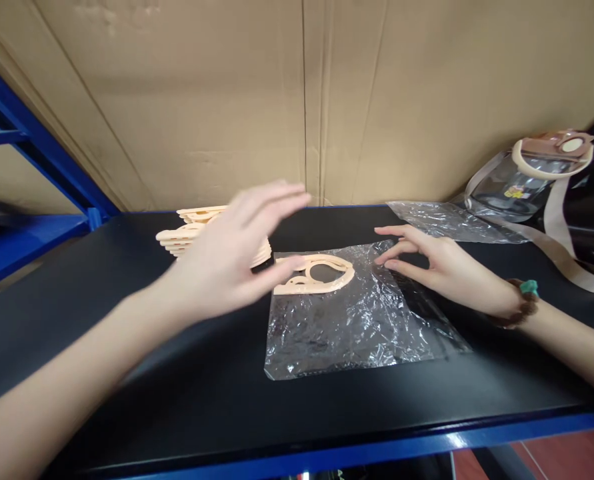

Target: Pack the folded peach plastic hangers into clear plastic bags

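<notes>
A clear plastic bag [337, 333] lies flat on the black tabletop. At its upper left rests a beige folding hanger [321, 288], seemingly folded; I cannot tell if it is inside the bag or on top. My left hand [241, 247], slightly blurred, hovers left of the hanger with fingers stretched and thumb apart, holding nothing. Behind it, partly hidden, is a stack of similar beige hangers [177, 237]. Over the bag's right edge my right hand [421, 257] hangs with fingers loosely spread and nothing in them. A beaded bracelet [519, 307] circles that wrist.
Another clear plastic bag [447, 223] lies at the back right, beside a transparent bottle [511, 187] with a wide strap [567, 247]. Brown cardboard [217, 100] stands behind the table. A blue metal frame [61, 153] rises at the left, and a blue edge [377, 450] borders the front.
</notes>
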`<state>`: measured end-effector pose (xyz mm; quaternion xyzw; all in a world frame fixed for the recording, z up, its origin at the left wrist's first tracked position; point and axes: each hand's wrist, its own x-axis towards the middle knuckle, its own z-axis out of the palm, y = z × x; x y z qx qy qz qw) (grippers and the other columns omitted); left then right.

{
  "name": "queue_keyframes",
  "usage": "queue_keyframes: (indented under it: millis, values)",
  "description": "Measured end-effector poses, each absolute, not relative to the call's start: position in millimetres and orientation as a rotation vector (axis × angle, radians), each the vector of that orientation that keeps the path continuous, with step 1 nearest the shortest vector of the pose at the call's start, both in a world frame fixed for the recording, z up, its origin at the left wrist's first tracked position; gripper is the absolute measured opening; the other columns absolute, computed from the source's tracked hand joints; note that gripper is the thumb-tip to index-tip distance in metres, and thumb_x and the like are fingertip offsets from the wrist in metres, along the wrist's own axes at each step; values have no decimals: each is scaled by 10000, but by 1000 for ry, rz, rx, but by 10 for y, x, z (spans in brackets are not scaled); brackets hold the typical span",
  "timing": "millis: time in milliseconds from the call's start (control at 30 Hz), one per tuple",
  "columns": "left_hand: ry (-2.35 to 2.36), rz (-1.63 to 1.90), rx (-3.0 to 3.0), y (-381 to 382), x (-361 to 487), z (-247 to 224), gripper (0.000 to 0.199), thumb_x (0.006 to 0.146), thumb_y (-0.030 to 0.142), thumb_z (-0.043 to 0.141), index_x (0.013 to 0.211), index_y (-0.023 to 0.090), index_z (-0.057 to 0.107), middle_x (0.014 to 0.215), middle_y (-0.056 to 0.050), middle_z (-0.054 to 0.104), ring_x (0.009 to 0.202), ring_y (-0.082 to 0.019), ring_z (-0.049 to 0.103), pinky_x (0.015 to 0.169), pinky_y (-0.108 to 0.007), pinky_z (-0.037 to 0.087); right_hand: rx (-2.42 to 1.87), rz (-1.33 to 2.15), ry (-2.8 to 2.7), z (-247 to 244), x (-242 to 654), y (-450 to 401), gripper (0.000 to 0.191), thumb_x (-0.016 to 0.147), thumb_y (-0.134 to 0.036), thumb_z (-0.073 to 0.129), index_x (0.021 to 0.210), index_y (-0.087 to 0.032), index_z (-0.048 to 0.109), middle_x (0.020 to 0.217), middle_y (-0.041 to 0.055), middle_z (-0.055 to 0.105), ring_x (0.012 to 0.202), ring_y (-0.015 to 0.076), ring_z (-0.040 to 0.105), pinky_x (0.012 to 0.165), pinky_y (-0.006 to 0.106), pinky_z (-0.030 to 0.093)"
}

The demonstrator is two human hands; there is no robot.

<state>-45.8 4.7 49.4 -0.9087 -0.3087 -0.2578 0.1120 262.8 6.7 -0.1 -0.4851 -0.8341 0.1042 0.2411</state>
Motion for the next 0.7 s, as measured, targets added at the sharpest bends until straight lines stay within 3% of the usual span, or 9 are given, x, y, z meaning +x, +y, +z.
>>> queue_keyframes:
  millis: [67,200,300,433,600,700]
  values:
    - [-979,-781,-2612,131,-636,670,612,959,511,405,1363,54,443,1457,-158,437,1386,-275,333,1151,-448,207,-1346,265,-2242,16,2669,78,449,912,-427,531,1332,-275,480,950,-3,769,873,235,698,703,364,508]
    - [-1316,-645,-2653,447,-1204,796,780,795,730,516,1369,200,501,1513,-97,394,1412,-333,292,1132,-562,220,-1330,249,-2245,27,2686,80,411,914,-383,540,1307,-266,500,934,-17,767,865,206,691,661,317,483]
    - [-1645,-449,-2623,701,-1680,755,985,636,825,589,1402,216,473,1530,-101,377,1400,-381,311,1094,-630,237,-1310,240,-2288,17,2671,72,410,912,-367,545,1306,-259,502,946,-18,762,897,201,676,675,310,471]
    - [-1703,-273,-2683,863,-2031,687,881,682,751,637,1395,259,479,1511,-49,419,1348,-346,411,1080,-613,285,-1326,255,-2328,2,2654,62,442,908,-331,553,1338,-272,468,923,-44,756,852,186,666,693,310,461]
    - [-1730,-286,-2696,800,-1921,675,873,709,719,643,1345,133,517,1413,-85,529,1225,-329,538,1020,-615,362,-1343,270,-2308,7,2652,55,446,903,-336,567,1334,-278,469,909,-57,751,772,170,655,716,314,462]
    - [-1800,-311,-2678,764,-1846,687,874,699,734,640,1341,152,524,1384,-66,560,1200,-315,562,1018,-614,366,-1335,253,-2283,10,2657,59,432,901,-359,571,1316,-276,489,893,-50,748,786,177,655,743,324,467]
